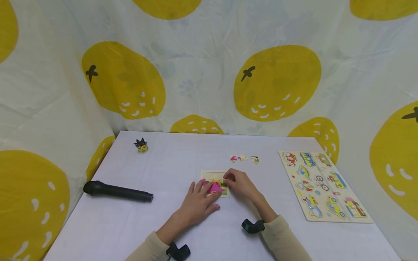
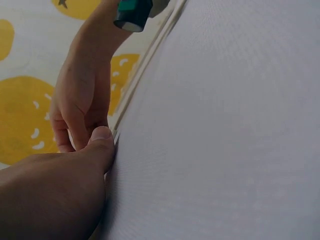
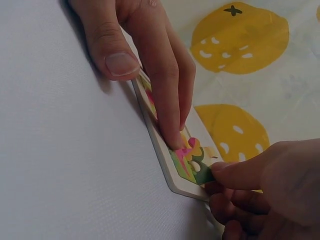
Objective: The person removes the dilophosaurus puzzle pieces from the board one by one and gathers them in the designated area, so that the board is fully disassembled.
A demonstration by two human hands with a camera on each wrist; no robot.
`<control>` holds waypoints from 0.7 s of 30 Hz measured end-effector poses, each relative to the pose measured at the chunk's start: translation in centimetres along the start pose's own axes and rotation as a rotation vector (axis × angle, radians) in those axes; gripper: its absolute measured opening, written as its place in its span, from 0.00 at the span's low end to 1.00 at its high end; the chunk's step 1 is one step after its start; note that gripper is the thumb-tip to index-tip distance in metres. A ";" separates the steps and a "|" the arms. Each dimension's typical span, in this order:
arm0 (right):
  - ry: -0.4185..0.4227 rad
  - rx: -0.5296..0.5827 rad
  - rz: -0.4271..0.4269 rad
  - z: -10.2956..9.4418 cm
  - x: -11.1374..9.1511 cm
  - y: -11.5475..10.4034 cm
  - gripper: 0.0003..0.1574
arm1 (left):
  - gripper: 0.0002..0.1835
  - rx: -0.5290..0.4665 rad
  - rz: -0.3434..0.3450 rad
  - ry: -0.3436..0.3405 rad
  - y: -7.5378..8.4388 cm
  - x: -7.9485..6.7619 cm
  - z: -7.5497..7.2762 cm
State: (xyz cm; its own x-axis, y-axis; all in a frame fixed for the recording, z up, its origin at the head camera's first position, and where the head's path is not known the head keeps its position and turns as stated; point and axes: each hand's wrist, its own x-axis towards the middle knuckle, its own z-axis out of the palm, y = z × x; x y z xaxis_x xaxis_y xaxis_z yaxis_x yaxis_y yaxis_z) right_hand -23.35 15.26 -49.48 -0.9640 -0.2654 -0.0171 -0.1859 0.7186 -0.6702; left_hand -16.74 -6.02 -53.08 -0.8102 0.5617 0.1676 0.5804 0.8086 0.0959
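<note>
A small wooden jigsaw puzzle (image 1: 205,174) with a pale frame lies at the middle of the table, and pink, yellow and green pieces fill its lower part. My left hand (image 1: 196,206) rests over its left side, straight fingertips pressing on the pink part of the picture. At the right edge, my right hand (image 1: 240,184) pinches a green puzzle piece (image 3: 204,175) between thumb and curled fingers, which partly hide it. The right wrist view shows this piece against the picture's corner. Several loose puzzle pieces (image 1: 243,158) lie beyond the puzzle. The left wrist view hides the puzzle behind the left hand.
A black microphone (image 1: 119,191) lies on the left of the white table (image 1: 183,152). At the far left stands a small yellow figurine (image 1: 142,145) with a dark spiky top. A large wooden vehicle puzzle board (image 1: 321,188) lies on the right. A fruit-patterned curtain (image 1: 199,72) hangs behind.
</note>
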 end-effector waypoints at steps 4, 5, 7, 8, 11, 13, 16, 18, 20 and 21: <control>0.012 0.017 0.023 0.1 0.2 0.4 0.06 | 0.28 -0.001 0.005 0.005 0.0 0.0 0.0; 0.018 0.019 0.031 0.1 0.2 0.4 0.07 | 0.28 -0.005 0.003 0.001 0.0 0.0 0.0; 0.029 0.028 0.041 0.1 0.2 0.5 0.07 | 0.29 -0.011 -0.001 -0.007 0.0 0.0 0.0; 0.033 0.032 0.047 0.1 0.1 0.5 0.07 | 0.29 -0.013 -0.005 -0.014 0.0 0.0 0.0; 0.040 0.049 0.063 0.1 0.1 0.4 0.06 | 0.29 -0.021 -0.012 -0.026 0.0 0.0 -0.1; 0.040 0.058 0.071 0.1 0.1 0.4 0.05 | 0.29 -0.022 -0.013 -0.029 0.0 0.0 -0.2; 0.047 0.070 0.083 0.2 0.1 0.4 0.05 | 0.29 -0.023 -0.013 -0.031 0.1 -0.1 -0.2; 0.051 0.080 0.091 0.2 0.1 0.5 0.05 | 0.29 -0.023 -0.013 -0.030 0.1 -0.1 -0.3; 0.054 0.097 0.102 0.2 0.1 0.6 0.06 | 0.29 -0.020 -0.008 -0.021 0.1 -0.1 -0.3; 0.053 0.112 0.109 0.3 0.1 0.7 0.06 | 0.29 -0.018 -0.005 -0.016 0.1 -0.1 -0.3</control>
State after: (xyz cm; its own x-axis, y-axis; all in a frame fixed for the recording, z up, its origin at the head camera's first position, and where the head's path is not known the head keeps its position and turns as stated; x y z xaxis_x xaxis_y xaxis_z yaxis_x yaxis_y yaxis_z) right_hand -23.57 15.55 -50.14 -0.9865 -0.1532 -0.0576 -0.0597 0.6646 -0.7448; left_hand -16.57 -6.06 -52.79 -0.8141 0.5606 0.1518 0.5778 0.8080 0.1147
